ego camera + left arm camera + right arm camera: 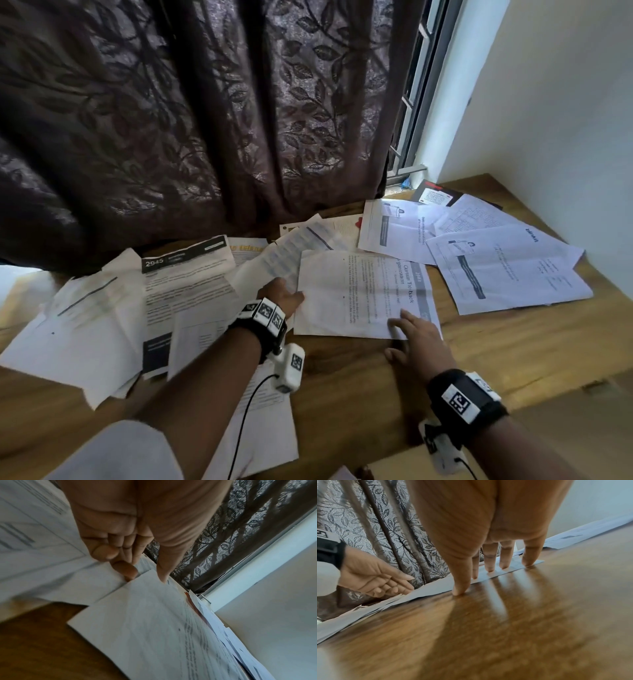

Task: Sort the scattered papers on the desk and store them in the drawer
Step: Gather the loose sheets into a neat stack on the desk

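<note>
Paper sheet (363,294) | left hand (286,298) pinches far-left edge | right hand (416,337) spread, pressing near corner

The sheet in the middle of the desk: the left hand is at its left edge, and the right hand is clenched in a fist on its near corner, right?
Not quite. The right hand isn't a fist: the right wrist view shows its fingers straight and spread, tips pressing the sheet's near edge. The left hand is at the left edge, as you said.

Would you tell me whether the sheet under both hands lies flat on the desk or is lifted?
Mostly flat. The sheet lies on the desk; the right hand presses its near edge, and the left hand holds its left edge.
</note>
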